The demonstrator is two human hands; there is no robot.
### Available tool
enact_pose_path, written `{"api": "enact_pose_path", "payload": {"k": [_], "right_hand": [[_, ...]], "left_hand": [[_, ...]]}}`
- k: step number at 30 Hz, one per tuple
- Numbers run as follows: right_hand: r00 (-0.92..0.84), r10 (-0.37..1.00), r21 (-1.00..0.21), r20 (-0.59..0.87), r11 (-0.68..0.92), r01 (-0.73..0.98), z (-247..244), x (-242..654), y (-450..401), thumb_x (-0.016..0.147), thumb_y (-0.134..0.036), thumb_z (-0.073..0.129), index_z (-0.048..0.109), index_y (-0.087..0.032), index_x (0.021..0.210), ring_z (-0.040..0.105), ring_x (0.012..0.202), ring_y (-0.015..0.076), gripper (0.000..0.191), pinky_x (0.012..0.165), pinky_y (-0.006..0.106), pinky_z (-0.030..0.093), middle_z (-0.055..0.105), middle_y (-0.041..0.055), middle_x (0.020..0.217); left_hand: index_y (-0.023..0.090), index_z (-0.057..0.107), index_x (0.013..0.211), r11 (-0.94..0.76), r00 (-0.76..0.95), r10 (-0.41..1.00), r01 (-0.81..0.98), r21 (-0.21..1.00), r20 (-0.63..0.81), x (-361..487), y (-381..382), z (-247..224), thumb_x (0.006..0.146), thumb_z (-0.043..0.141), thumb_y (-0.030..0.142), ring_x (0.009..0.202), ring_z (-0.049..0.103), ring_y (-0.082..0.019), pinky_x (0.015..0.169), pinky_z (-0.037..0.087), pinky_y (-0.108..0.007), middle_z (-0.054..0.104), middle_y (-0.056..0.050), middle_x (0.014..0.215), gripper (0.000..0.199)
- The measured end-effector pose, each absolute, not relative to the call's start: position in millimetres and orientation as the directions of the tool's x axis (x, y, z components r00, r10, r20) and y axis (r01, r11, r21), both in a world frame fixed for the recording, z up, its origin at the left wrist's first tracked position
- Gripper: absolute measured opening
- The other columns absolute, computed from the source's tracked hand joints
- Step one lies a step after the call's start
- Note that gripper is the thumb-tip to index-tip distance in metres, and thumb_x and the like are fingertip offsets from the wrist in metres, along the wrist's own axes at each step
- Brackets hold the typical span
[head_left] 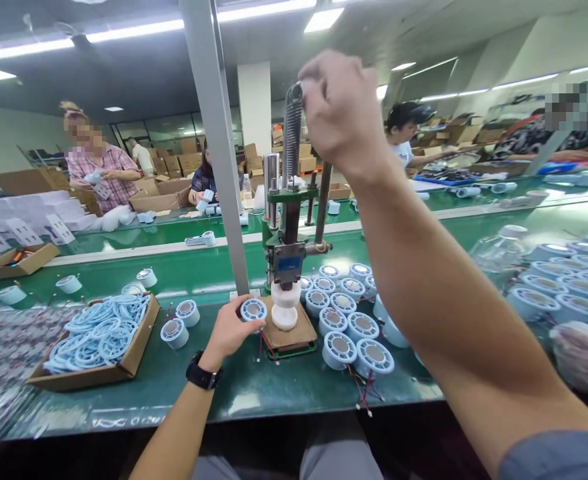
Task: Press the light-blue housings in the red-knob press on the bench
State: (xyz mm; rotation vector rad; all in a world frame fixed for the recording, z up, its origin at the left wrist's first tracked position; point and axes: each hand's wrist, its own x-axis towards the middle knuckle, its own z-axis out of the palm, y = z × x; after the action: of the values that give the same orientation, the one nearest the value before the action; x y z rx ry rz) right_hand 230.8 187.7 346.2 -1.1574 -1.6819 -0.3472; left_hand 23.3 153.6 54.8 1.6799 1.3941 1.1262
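Left hand (pixel 231 337) pinches blue-rimmed round unit (pixel 253 309) just left of the hand press's (pixel 288 257) lower white pad (pixel 285 319). Right hand (pixel 341 110) curled near the spring (pixel 293 137); can't tell its grip. Risk: stray red leads (pixel 261 345) or fingertips crushed if they stray under the ram.

Brightly lit from overhead by white tube lights (pixel 134 31) and square panels (pixel 323 20). Streaked with glare on the green surface (pixel 174 393), dark beneath its near edge. Slightly blurred at the raised right hand (pixel 341 110), stretched and smeared toward the side edges, pixelated in patches.
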Motion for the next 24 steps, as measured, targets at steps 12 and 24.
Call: {"api": "enact_pose_path", "payload": {"k": [12, 24], "right_hand": [[0.003, 0.705, -0.612, 0.709, 0.614, 0.498, 346, 263, 246, 0.09, -0.006, 0.036, 0.061, 0.004, 0.097, 0.049, 0.044, -0.0021, 0.028, 0.056, 0.021, 0.051, 0.067, 0.003, 0.069], [-0.023, 0.746, -0.602, 0.666, 0.556, 0.573, 349, 271, 211, 0.083, -0.026, 0.014, 0.04, -0.009, 0.059, 0.065, 0.068, -0.0001, 0.039, 0.061, 0.017, 0.044, 0.067, 0.0089, 0.095]], "left_hand": [[0.011, 0.068, 0.111, -0.212, 0.245, 0.951, 0.061, 0.975, 0.191, 78, 181, 50, 0.06, 0.084, 0.028, 0.099, 0.067, -0.026, 0.09, 0.051, -0.035, 0.073, -0.011, 0.108, 0.056], [0.012, 0.062, 0.119, -0.221, 0.303, 0.933, 0.05, 0.974, 0.196, 84, 186, 29, 0.062, 0.084, 0.031, 0.105, 0.065, -0.027, 0.094, 0.051, -0.039, 0.069, -0.013, 0.117, 0.063]]}}
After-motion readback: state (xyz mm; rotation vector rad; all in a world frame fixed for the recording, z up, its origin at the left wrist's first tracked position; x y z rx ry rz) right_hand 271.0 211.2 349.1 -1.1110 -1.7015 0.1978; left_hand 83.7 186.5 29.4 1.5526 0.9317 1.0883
